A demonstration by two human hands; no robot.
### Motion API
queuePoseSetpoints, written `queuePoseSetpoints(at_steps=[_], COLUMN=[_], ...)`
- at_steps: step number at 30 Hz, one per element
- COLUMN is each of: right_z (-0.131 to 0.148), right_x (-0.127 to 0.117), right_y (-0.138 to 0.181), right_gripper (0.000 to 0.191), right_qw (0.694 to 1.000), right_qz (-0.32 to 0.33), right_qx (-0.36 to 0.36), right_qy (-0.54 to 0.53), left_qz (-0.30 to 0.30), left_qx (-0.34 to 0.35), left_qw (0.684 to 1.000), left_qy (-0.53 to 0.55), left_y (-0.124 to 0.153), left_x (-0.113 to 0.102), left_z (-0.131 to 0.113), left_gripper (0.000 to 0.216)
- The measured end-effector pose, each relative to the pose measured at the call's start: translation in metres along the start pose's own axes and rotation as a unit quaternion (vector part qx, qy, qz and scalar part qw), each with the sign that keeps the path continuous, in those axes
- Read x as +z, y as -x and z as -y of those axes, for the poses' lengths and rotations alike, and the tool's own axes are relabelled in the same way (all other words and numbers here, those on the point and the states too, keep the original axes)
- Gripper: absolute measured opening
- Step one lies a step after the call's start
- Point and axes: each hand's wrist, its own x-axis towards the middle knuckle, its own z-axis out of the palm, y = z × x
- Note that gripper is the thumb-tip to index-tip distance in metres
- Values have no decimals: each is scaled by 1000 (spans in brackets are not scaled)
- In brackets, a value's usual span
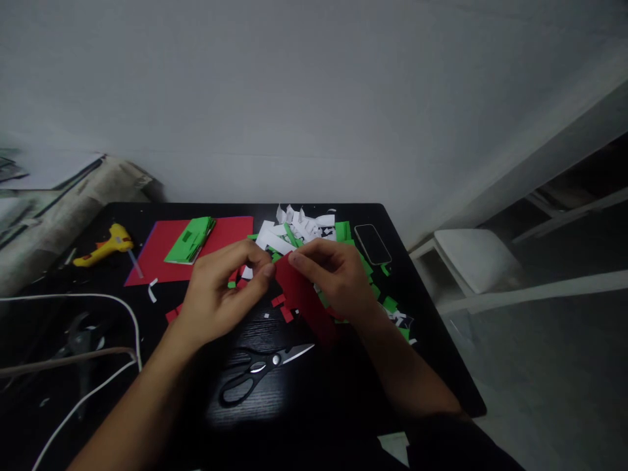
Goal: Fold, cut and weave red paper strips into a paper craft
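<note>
The black table (pixel 304 387) leaves bare room below both hands, its right edge just outside the right forearm. Scissors (pixel 276 359) lie idle below the left hand (pixel 223 288). It and the right hand (pixel 338 278) pinch a red strip (pixel 299 288), seemingly still whole; red bits (pixel 287 314) beneath the fingertips look already cut.

We identify a rectangular, dark-screened phone (pixel 373 244) with a pale rim near the right edge of the black, wood-grained table (pixel 434 347). Beyond that edge, we locate a white, block-shaped seat (pixel 478 258). On the left, we find a yellow plastic glue gun (pixel 105 247) and a thin white cable (pixel 88 295). Behind the table, we observe a pale-grey wall (pixel 269 98).
</note>
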Motion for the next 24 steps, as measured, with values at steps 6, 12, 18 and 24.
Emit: queuePoseSetpoints(at_steps=[6, 12, 18, 24], right_z=[-1, -1, -6, -13], right_x=[1, 0, 0, 2], right_y=[0, -2, -2, 0], right_gripper=[13, 18, 15, 15], right_qw=[999, 1000, 1000, 996], right_qz=[-11, 17, 20, 44], right_qx=[-30, 25, 23, 4], right_qy=[16, -5, 6, 73], left_qz=[19, -16, -34, 9], left_qx=[-4, -40, -66, -90], left_qw=[1000, 999, 996, 996], left_qy=[5, 23, 39, 24], left_y=[-1, -2, -2, -4], left_x=[2, 0, -3, 2], left_z=[-2, 1, 5, 6], left_gripper=[17, 14, 13, 6])
